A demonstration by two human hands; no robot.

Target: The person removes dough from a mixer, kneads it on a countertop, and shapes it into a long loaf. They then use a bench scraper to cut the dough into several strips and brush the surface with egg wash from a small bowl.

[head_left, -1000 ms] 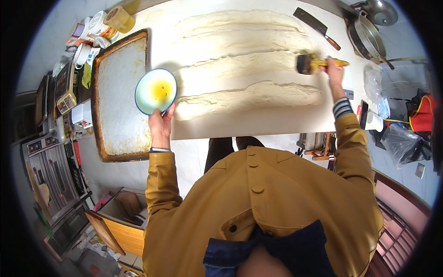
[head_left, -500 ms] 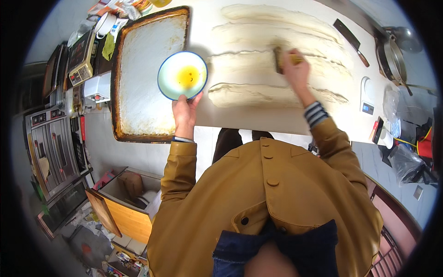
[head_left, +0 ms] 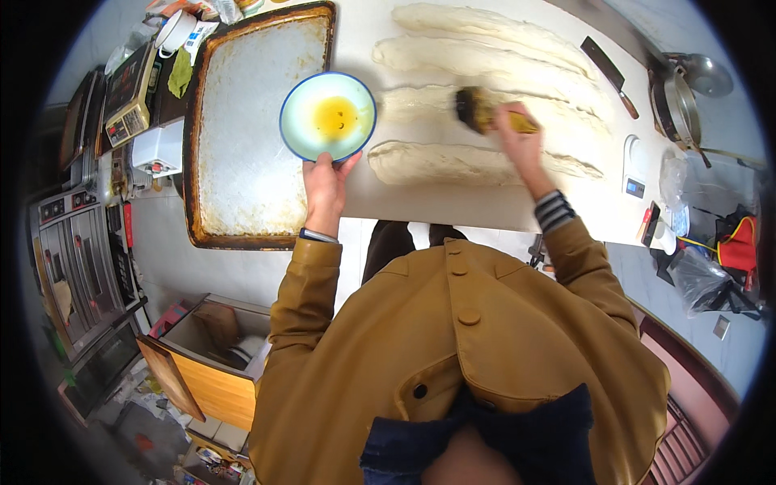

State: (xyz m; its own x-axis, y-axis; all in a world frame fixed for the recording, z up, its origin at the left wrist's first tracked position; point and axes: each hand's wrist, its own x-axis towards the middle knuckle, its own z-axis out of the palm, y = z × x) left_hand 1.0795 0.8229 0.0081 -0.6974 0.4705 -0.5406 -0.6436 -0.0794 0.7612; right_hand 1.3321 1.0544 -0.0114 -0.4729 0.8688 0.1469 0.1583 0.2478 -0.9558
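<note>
My left hand (head_left: 326,187) grips a white bowl with a blue rim (head_left: 296,139) by its near edge, thumb over the rim. A small pool of yellow oil (head_left: 333,115) with dark specks lies in it. In my right hand (head_left: 520,139) is a brush (head_left: 478,111) with dark bristles, somewhat blurred, its bristles over the third of several long strips of pale dough (head_left: 453,166). These strips lie side by side across the white table. Whether the bristles touch the dough I cannot tell.
A large, browned baking tray (head_left: 242,162) lies left of the dough, partly under the bowl. On the right are a cleaver (head_left: 605,66), a white scale (head_left: 634,162) and a metal pan (head_left: 685,109). A kitchen scale (head_left: 129,113) and an oven (head_left: 85,259) stand far left.
The brush has swung leftward over the dough, its bristles now pointing left. My right hand has turned slightly and lowered a little. The bowl has shifted slightly right in view and looks larger.
</note>
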